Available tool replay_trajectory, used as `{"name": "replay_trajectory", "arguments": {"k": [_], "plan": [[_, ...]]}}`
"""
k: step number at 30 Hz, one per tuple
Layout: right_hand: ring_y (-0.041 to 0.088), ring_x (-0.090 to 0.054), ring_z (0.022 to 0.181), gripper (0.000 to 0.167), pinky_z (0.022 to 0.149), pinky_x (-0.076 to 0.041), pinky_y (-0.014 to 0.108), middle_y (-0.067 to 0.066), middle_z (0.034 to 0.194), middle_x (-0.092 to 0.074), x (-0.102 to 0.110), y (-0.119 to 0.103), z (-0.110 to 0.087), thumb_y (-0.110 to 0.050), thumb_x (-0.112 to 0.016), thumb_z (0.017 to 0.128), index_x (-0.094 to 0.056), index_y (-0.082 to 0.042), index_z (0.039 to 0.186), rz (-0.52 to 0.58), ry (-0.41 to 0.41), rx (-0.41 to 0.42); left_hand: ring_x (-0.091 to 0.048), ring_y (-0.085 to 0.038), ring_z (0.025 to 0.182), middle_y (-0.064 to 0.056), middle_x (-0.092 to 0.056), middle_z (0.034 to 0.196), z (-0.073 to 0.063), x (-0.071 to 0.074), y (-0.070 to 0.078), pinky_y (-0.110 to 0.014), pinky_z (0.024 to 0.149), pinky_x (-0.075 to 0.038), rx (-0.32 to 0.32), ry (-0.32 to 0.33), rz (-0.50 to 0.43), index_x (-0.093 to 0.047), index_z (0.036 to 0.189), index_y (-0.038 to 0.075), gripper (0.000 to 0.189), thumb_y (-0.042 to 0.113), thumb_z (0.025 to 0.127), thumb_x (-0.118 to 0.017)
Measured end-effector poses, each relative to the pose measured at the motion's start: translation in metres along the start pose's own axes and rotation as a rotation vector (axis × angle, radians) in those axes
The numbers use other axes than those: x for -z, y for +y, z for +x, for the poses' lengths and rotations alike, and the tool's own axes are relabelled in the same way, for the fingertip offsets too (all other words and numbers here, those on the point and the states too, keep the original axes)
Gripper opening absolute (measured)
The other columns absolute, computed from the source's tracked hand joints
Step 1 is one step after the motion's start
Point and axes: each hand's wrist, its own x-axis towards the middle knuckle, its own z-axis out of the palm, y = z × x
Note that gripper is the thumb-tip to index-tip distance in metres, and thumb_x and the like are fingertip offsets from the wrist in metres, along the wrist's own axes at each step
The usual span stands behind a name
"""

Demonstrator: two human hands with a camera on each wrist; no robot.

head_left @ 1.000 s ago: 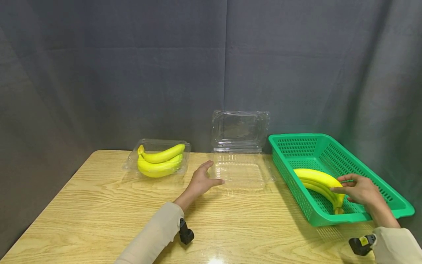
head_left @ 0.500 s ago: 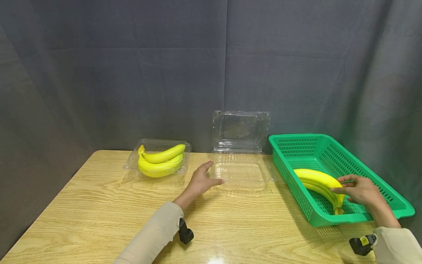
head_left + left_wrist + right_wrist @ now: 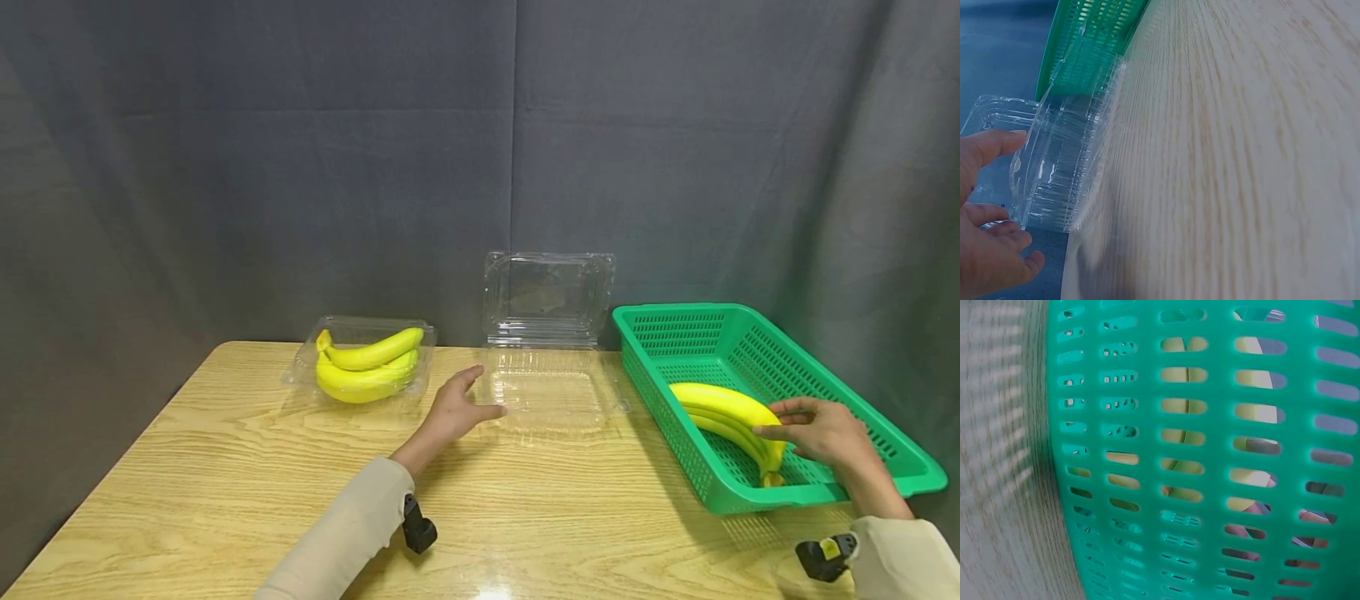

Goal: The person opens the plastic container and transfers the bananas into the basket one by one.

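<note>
My left hand (image 3: 453, 408) is at the left side of a clear plastic clamshell box (image 3: 547, 400), thumb and fingers spread. In the left wrist view the thumb and fingertips lie at the box's rim; I cannot tell whether they press on it. The box's lid (image 3: 551, 296) stands upright, and the base holds nothing. At the right, my right hand (image 3: 825, 433) reaches into a green basket (image 3: 720, 496), its thumb and fingers loosely at a bunch of bananas (image 3: 720, 404). Whether they grip it is hard to see; the right wrist view shows mostly the basket's slotted wall (image 3: 1147, 481).
A second clear clamshell box (image 3: 300, 367) on the left holds bananas (image 3: 367, 383). Everything stands on a wood-grain table (image 3: 225, 500). A dark curtain (image 3: 375, 167) hangs right behind the table's far edge. The basket's raised rim surrounds the right hand.
</note>
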Motion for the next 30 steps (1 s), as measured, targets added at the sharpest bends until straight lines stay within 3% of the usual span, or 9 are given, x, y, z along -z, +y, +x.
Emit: {"name": "replay_trajectory", "arguments": {"k": [14,22,30], "plan": [[0.031,-0.061,0.086,0.074,0.066,-0.055,0.038,0.020,0.105,-0.067,0.004,-0.001,-0.001,-0.045,-0.078,0.080,-0.055,0.011,0.122,-0.004,0.009,-0.005,-0.035,-0.037,0.136,-0.016,-0.038,0.149,-0.002,0.008,0.009,-0.048,0.106,-0.036,-0.001,-0.007,-0.007,-0.039,0.146,0.000,0.080,0.018,0.081,-0.080],[0.038,-0.061,0.093,0.075,0.071,-0.056,0.043,0.026,0.113,-0.064,0.004,-0.002,-0.004,-0.049,-0.072,0.085,-0.053,0.011,0.125,0.010,-0.016,0.016,-0.036,-0.034,0.136,-0.014,-0.037,0.150,-0.009,0.013,0.013,-0.047,0.103,-0.039,0.003,-0.056,0.047,-0.037,0.148,0.003,0.080,0.019,0.082,-0.079],[0.039,-0.060,0.093,0.076,0.068,-0.052,0.044,0.034,0.128,-0.051,0.003,-0.014,-0.013,-0.055,-0.062,0.089,-0.048,0.005,0.134,0.013,0.071,0.047,-0.038,-0.036,0.134,-0.014,-0.037,0.150,-0.013,0.020,0.019,-0.048,0.103,-0.039,-0.047,-0.054,0.031,-0.039,0.147,0.004,0.077,0.022,0.083,-0.078]]}}
